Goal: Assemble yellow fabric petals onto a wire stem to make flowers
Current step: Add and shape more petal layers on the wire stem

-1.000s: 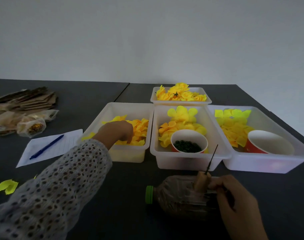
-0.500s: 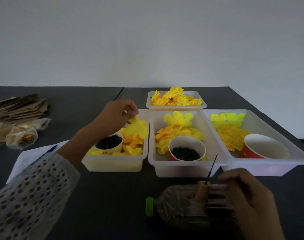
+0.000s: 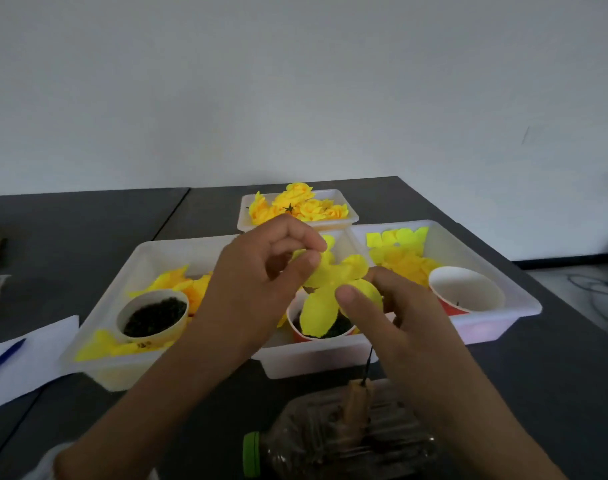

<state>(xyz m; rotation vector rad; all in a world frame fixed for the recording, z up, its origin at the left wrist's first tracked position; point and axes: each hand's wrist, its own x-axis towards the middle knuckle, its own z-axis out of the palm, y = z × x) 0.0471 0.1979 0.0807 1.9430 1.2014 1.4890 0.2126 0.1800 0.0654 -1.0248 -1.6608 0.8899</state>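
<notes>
We hold the yellow petal piece (image 3: 333,289) up in the air with both hands. Our left hand (image 3: 261,275) pinches its top edge, and our right hand (image 3: 389,310) pinches its lower right lobe. The thin wire stem (image 3: 367,365) pokes up from the cork on the plastic bottle (image 3: 333,441). The petal piece is above the wire stem and a bit to its left. Our right hand is nearer the wire stem. We think the petal's middle must come straight down onto the tip.
</notes>
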